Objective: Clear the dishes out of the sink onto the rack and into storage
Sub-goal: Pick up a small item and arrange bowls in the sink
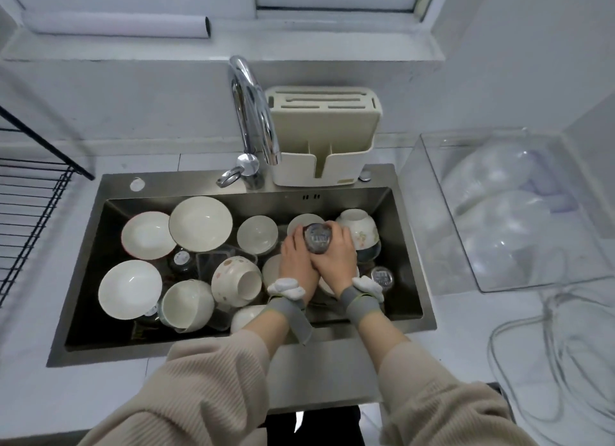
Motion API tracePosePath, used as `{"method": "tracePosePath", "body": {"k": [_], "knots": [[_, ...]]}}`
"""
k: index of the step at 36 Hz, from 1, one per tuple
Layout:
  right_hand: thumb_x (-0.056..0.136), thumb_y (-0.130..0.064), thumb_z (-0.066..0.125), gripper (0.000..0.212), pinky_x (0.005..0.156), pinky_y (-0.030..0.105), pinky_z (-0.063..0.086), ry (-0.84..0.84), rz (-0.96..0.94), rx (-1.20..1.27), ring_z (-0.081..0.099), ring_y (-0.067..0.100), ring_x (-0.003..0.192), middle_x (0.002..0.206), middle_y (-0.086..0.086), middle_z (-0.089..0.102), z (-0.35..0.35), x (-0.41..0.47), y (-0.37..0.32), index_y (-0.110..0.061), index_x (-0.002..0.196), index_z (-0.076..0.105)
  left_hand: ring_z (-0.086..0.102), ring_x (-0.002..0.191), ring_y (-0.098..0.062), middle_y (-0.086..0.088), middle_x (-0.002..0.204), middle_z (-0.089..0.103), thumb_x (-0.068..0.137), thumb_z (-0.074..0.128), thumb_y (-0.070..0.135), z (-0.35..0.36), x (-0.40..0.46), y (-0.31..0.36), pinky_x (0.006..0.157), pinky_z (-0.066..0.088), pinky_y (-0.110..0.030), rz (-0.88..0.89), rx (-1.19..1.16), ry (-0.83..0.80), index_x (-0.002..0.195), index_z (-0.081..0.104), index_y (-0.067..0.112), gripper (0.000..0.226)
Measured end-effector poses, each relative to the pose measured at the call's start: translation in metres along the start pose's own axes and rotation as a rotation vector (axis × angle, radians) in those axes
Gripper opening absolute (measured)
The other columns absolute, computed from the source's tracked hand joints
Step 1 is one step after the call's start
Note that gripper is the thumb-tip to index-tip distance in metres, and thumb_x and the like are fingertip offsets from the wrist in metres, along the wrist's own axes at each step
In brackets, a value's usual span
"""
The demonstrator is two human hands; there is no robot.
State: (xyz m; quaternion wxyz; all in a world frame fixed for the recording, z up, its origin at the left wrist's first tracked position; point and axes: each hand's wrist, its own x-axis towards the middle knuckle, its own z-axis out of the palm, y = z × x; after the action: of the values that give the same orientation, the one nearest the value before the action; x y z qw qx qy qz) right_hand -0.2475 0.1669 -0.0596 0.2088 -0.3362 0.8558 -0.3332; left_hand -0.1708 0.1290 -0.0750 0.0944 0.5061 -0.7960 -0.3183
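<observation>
Two hands meet over the right half of the sink, and both hold one small glass between them. The left hand curls round its left side, the right hand round its right side, so neither is free. The glass is turned with its base toward the camera and a label shows on it; it seems lifted a little above the dishes below.

Around the hands the sink is crowded: white plates and bowls lie on the left, a flowered bowl leans just beside the right hand, and another small glass stands near the right wrist.

I judge the task is near its beginning, because most dishes remain inside. To do this step well, one hand should take the glass firmly before the other lets go, then raise it straight up so it does not knock the flowered bowl.

Farther away, the black wire rack waits at the left on the desk, well apart from the glass. A clear storage box stands at the right, and the faucet and a cream cutlery holder stand behind the sink.
</observation>
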Motion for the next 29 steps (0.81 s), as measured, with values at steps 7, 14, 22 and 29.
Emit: {"method": "tracePosePath", "body": {"k": [7,14,22,29], "knots": [[0.065,-0.033,0.083,0.068,0.095,0.039,0.046,0.115,-0.075,0.029,0.053,0.026,0.109,0.115,0.008,0.051,-0.041,0.015,-0.001,-0.014,0.124,0.054,0.04,0.131,-0.03,-0.017,0.141,0.041,0.087,0.064,0.012,0.006,0.013,0.036,0.11,0.028,-0.031,0.04,-0.194,0.132,0.145,0.032,0.002,0.067],[0.065,-0.042,0.081,0.068,0.087,0.037,0.051,0.248,-0.127,0.02,0.055,0.021,0.104,0.112,0.003,0.051,-0.079,0.029,-0.009,-0.019,0.123,0.053,0.053,0.117,-0.03,-0.015,0.13,0.052,0.081,0.067,0.011,0.003,0.025,0.081,0.1,0.041,-0.035,0.165,-0.272,0.338,0.135,0.048,0.005,0.057],[0.064,-0.045,0.08,0.069,0.084,0.023,0.047,0.442,-0.283,0.02,0.054,0.018,0.102,0.111,0.002,0.052,-0.157,0.056,-0.027,-0.019,0.123,0.055,0.046,0.124,-0.022,-0.011,0.135,0.048,0.085,0.055,0.029,-0.015,0.043,0.157,0.11,0.031,-0.022,0.404,-0.466,0.47,0.139,0.044,0.006,0.06],[0.064,-0.045,0.08,0.067,0.087,0.028,0.049,0.624,-0.308,0.049,0.056,0.02,0.102,0.109,0.002,0.054,-0.227,0.074,-0.032,-0.017,0.121,0.057,0.046,0.126,-0.024,-0.013,0.136,0.049,0.084,0.054,0.036,-0.028,0.053,0.234,0.11,0.036,-0.034,0.545,-0.52,0.445,0.137,0.046,0.001,0.064]]}}
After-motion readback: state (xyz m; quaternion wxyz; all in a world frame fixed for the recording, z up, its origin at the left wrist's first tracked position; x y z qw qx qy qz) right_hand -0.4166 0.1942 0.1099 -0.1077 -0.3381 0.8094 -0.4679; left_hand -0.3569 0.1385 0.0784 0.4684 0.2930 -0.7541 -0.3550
